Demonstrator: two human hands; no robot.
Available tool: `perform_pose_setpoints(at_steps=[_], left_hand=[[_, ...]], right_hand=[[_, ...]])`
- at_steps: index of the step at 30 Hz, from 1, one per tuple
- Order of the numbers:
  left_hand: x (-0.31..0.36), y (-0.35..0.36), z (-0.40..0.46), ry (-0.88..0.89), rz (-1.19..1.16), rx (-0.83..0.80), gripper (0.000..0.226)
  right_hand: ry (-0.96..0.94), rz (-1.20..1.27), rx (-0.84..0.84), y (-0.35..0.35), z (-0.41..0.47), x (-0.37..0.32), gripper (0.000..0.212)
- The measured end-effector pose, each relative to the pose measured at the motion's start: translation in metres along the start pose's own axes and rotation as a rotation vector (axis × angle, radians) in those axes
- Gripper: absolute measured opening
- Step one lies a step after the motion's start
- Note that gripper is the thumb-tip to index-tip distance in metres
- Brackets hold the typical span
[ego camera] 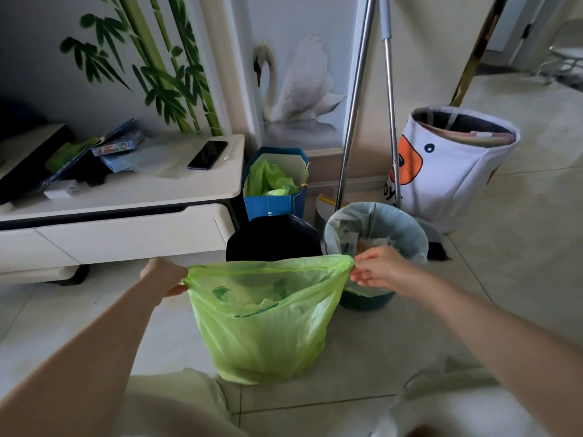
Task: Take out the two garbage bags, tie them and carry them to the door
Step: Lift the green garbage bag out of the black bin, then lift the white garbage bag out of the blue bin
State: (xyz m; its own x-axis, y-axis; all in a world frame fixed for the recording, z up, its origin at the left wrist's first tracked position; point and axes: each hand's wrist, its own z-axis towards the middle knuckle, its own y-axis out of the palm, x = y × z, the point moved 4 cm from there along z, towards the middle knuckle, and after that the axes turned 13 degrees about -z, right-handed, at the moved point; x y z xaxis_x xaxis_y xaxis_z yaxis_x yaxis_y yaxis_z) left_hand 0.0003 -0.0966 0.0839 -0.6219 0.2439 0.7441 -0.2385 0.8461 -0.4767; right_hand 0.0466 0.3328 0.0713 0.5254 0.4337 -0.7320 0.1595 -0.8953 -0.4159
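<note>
at frame centre, left hand (167,275) and right hand (377,269) each pinch the green bag (262,326) rim; thin plastic could tear if yanked.

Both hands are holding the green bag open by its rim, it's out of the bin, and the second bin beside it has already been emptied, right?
Not quite. In the head view the second bin beside it still holds its pale liner with rubbish inside. The rest stands: left hand and right hand pinch the green bag by its rim, out of the bin.
</note>
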Motion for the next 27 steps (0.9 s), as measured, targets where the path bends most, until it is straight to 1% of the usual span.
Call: perform_pose_setpoints(at_steps=[1,3,4,6,9,12,14,17,21,23,25,26,27], left_hand=[[0.003,0.004,-0.002,0.059,0.123,0.017,0.013],[0.007,0.014,-0.01,0.242,0.419,0.055,0.013],[0.008,0.022,-0.016,0.341,0.514,0.066,0.019],[0.009,0.042,-0.026,0.49,0.607,0.043,0.03],[0.018,0.08,-0.042,0.628,0.652,-0.037,0.035],[0.032,0.12,-0.063,0.74,0.561,-0.144,0.037],[0.036,0.146,-0.076,0.785,0.485,-0.216,0.035],[0.042,0.18,-0.09,0.766,0.403,-0.306,0.031],[0.051,0.216,-0.096,0.676,0.36,-0.357,0.023],[0.053,0.234,-0.09,0.553,0.283,-0.387,0.019],[0.051,0.253,-0.087,0.372,0.187,-0.464,0.02],[0.048,0.266,-0.085,0.324,0.179,-0.49,0.021],[0.048,0.279,-0.084,0.348,0.205,-0.494,0.022]], right_hand=[[-0.009,0.033,-0.01,-0.003,-0.001,0.0,0.014],[-0.018,0.082,-0.003,-0.012,-0.003,-0.001,0.017],[-0.017,0.091,0.01,-0.018,-0.004,0.0,0.017],[-0.004,0.093,0.046,-0.031,-0.003,0.004,0.017],[0.079,0.048,0.072,-0.052,0.002,0.016,0.017],[0.176,-0.049,0.06,-0.076,0.008,0.025,0.018],[0.201,-0.083,0.097,-0.089,0.011,0.032,0.017],[0.253,-0.146,0.114,-0.097,0.014,0.049,0.018],[0.301,-0.179,0.116,-0.104,0.019,0.065,0.02],[0.307,-0.152,0.114,-0.105,0.023,0.07,0.023],[0.333,-0.124,0.106,-0.103,0.029,0.077,0.027],[0.359,-0.113,0.095,-0.101,0.034,0.082,0.031],[0.382,-0.084,0.077,-0.1,0.04,0.088,0.035]])
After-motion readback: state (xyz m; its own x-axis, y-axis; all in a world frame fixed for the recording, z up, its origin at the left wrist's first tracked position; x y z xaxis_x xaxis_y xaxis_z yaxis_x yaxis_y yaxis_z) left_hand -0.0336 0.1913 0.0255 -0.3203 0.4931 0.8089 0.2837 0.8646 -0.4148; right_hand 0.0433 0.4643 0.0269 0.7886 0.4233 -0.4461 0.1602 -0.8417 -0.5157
